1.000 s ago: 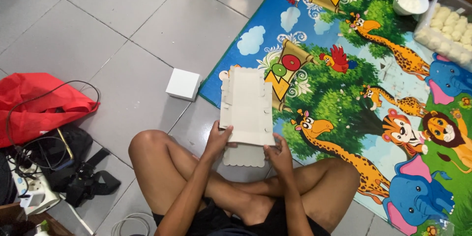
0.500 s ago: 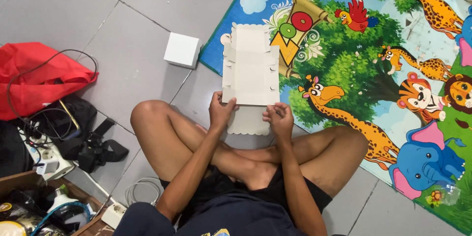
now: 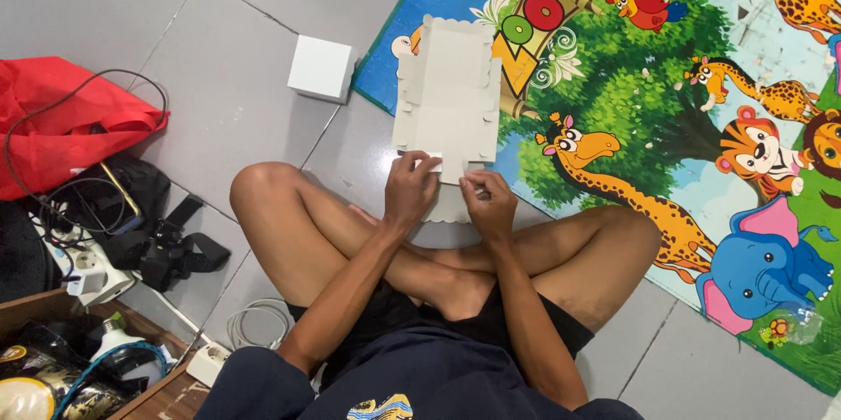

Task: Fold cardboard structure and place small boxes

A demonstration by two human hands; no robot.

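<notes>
The left hand (image 3: 410, 185) pinches the near edge of a flat, unfolded cardboard box blank (image 3: 448, 96), fingers closed on a small flap there. The right hand (image 3: 487, 199) is just beside it, fingertips curled together on the same near edge, thumb and forefinger gripping the card. The blank lies open and pale on the floor in front of the person's crossed legs, its far half resting over the edge of a play mat (image 3: 701, 105), its near half on the tiles, with a scalloped flap showing below the hands.

A small white folded box (image 3: 321, 68) stands on the tiles just left of the blank, apart from it. Farther left lies a red bag (image 3: 61, 127) with a dark cable looped over it, then a black strap and pouch (image 3: 158, 240), a white power strip (image 3: 88, 273) and a coiled white cable (image 3: 258, 325). A wooden crate (image 3: 53, 359) with odds and ends sits at the lower left corner.

The floor (image 3: 175, 0) is grey tile with dark joints. The mat is printed with cartoon animals. One blank, one finished box, two hands at work.
</notes>
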